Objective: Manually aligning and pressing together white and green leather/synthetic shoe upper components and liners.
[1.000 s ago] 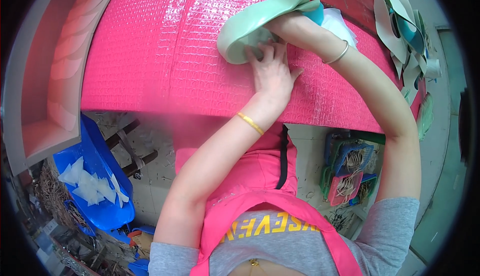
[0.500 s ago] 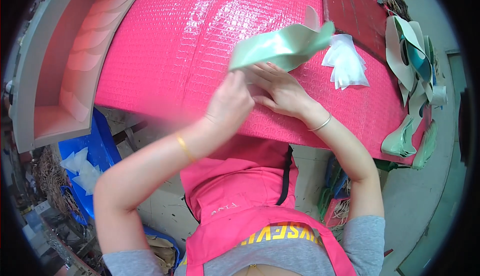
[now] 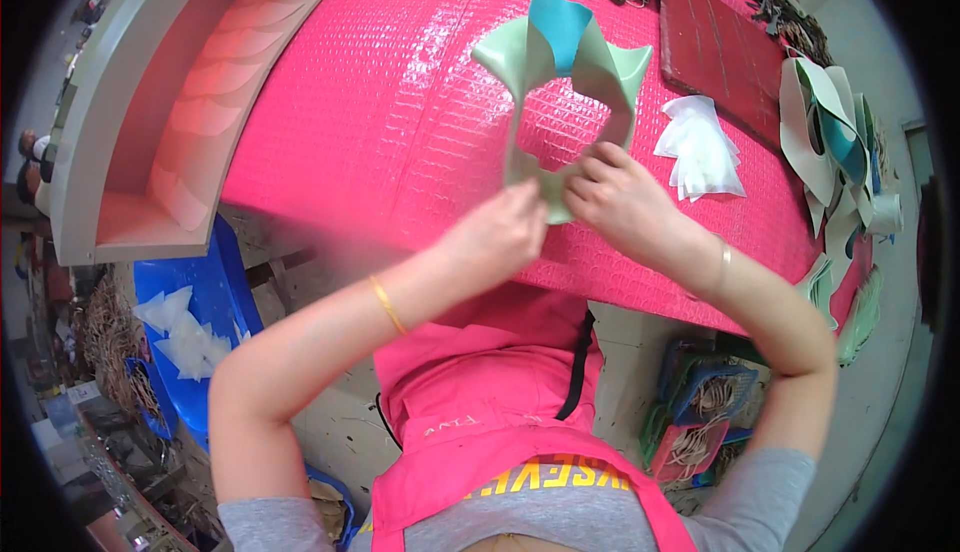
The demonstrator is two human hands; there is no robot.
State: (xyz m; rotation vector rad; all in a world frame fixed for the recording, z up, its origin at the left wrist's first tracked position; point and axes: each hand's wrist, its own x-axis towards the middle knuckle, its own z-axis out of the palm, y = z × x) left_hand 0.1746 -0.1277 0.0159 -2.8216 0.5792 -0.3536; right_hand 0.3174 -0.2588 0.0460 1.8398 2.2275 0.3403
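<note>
Left hand (image 3: 510, 227), right hand (image 3: 622, 197) pinch green piece (image 3: 508, 57), opening now visible.

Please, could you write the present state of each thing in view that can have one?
Green and blue piece, bent into a loop, held.
Left hand, fingers closed on the piece's near side.
Right hand, fingers closed there too.
White translucent pieces, fanned and overlapping on the pink table.
Dark red board, lying flat, streaked.
Blue bin, open, holding white sheets.
Grey box, open, reddish inside.
</note>
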